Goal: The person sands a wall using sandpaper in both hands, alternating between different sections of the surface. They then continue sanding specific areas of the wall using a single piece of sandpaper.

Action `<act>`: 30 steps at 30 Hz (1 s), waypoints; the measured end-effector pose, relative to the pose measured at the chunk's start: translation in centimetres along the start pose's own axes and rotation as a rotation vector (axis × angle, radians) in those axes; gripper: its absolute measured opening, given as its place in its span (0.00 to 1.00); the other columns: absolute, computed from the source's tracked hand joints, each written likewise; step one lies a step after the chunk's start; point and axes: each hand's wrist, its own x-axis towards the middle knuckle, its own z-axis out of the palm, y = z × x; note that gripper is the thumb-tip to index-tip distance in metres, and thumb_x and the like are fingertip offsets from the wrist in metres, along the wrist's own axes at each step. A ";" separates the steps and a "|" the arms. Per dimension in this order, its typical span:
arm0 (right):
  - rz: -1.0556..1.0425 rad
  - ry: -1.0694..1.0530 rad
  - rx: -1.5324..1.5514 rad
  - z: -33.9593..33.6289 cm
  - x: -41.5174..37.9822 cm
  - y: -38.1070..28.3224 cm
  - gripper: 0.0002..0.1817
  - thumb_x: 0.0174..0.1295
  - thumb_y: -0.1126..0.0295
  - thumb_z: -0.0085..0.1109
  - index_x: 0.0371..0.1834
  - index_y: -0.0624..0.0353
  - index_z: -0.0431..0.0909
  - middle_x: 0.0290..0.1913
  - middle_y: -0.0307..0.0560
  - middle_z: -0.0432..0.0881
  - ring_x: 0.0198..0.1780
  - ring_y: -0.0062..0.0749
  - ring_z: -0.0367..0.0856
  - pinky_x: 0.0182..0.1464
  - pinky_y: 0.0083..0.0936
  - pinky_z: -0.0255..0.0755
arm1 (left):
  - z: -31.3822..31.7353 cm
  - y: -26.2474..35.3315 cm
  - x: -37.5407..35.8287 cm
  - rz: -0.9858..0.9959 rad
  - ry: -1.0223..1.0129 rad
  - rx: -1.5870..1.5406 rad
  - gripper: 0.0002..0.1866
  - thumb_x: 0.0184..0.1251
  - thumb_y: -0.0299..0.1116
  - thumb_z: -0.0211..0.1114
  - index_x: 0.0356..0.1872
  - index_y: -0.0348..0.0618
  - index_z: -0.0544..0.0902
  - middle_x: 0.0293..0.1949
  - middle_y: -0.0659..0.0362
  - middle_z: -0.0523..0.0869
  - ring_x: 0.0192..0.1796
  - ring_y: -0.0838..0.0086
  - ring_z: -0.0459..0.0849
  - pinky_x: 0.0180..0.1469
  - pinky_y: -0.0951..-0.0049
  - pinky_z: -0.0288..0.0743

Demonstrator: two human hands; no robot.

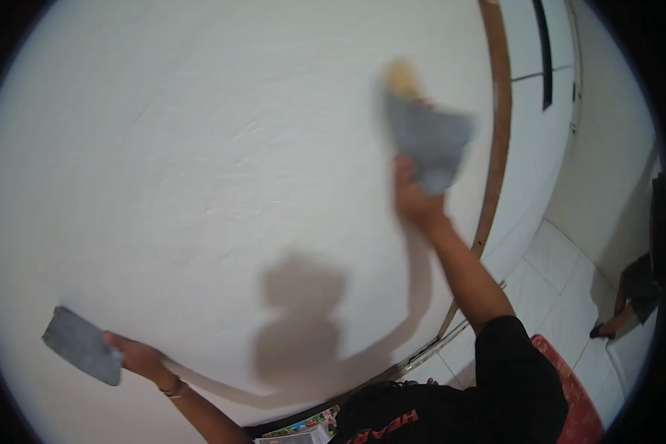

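A flat grey rectangular piece with a stiff look is gripped at its right edge by my left hand, thumb on its face, at the lower left by the white wall. Raised at the upper right, my right hand grasps the lower edge of a grey sheet-like piece, smeared by motion. A rounded yellow part shows at its top, and I cannot tell what it is. Both held pieces overlap the wall in this view.
A brown wooden strip edges the wall on the right, beside white panels. Lower right are a red chair, pale floor tiles and another person's leg. Colourful printed paper lies at the bottom.
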 end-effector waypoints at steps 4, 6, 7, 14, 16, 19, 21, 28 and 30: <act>0.602 0.191 -0.055 -4.3 4.6 3.8 0.33 0.68 0.46 0.37 0.54 0.71 0.70 0.54 0.57 0.74 0.55 0.37 0.71 0.59 0.27 0.60 | -3.0 -0.8 4.5 -0.306 0.104 -0.161 0.38 0.69 0.58 0.42 0.51 0.20 0.71 0.51 0.46 0.78 0.50 0.61 0.77 0.53 0.71 0.68; 0.552 0.229 -0.034 -3.2 4.8 2.4 0.36 0.66 0.45 0.38 0.60 0.71 0.63 0.58 0.59 0.70 0.59 0.43 0.69 0.61 0.28 0.58 | -2.1 1.6 4.0 -0.310 0.088 -0.171 0.39 0.69 0.58 0.40 0.54 0.20 0.67 0.55 0.45 0.74 0.54 0.61 0.74 0.57 0.70 0.66; 0.374 0.319 -0.010 -1.4 4.3 0.4 0.33 0.67 0.51 0.43 0.61 0.73 0.60 0.58 0.57 0.69 0.58 0.44 0.69 0.61 0.29 0.59 | -1.3 1.5 3.6 -0.283 0.076 -0.157 0.40 0.69 0.59 0.41 0.53 0.19 0.68 0.54 0.45 0.75 0.52 0.61 0.75 0.56 0.70 0.66; -0.617 -0.210 -0.429 6.8 -0.4 -13.7 0.33 0.48 0.57 0.62 0.62 0.40 0.69 0.69 0.52 0.57 0.71 0.49 0.53 0.66 0.60 0.33 | 5.0 16.2 -5.3 0.852 -0.172 0.347 0.23 0.66 0.30 0.51 0.62 0.37 0.66 0.67 0.44 0.59 0.70 0.56 0.56 0.70 0.56 0.39; -0.598 -0.203 -0.323 6.2 0.8 -13.0 0.32 0.48 0.59 0.62 0.61 0.40 0.70 0.69 0.51 0.58 0.70 0.48 0.54 0.66 0.59 0.35 | 5.7 16.3 -4.2 0.849 -0.220 0.220 0.25 0.63 0.28 0.50 0.63 0.45 0.66 0.68 0.45 0.57 0.72 0.57 0.51 0.70 0.54 0.33; -0.513 -0.108 -0.321 2.5 4.1 -10.1 0.27 0.53 0.65 0.61 0.60 0.48 0.70 0.66 0.52 0.63 0.67 0.46 0.61 0.66 0.51 0.45 | 4.1 9.9 0.7 0.591 -0.159 -0.121 0.22 0.72 0.36 0.44 0.60 0.32 0.65 0.65 0.47 0.63 0.67 0.61 0.59 0.64 0.61 0.53; -0.109 0.007 -0.002 0.7 5.8 -4.8 0.26 0.63 0.62 0.52 0.60 0.66 0.64 0.58 0.57 0.71 0.59 0.47 0.70 0.69 0.42 0.44 | 2.1 9.6 2.5 0.045 -0.048 -0.122 0.28 0.72 0.46 0.48 0.54 0.23 0.67 0.55 0.49 0.73 0.53 0.65 0.73 0.59 0.71 0.64; 0.267 0.299 0.028 -1.2 9.4 -2.4 0.33 0.67 0.54 0.42 0.67 0.67 0.53 0.64 0.62 0.61 0.65 0.44 0.60 0.69 0.46 0.34 | 0.4 8.8 5.8 -0.177 -0.116 -0.148 0.40 0.68 0.59 0.43 0.56 0.20 0.65 0.57 0.46 0.72 0.56 0.62 0.72 0.59 0.70 0.63; -0.114 0.214 -0.144 2.9 8.1 -6.6 0.30 0.66 0.61 0.44 0.67 0.66 0.53 0.67 0.63 0.57 0.68 0.49 0.55 0.67 0.55 0.37 | 3.9 11.6 3.2 0.159 -0.020 -0.193 0.34 0.69 0.51 0.49 0.56 0.21 0.66 0.57 0.45 0.73 0.55 0.63 0.72 0.60 0.68 0.61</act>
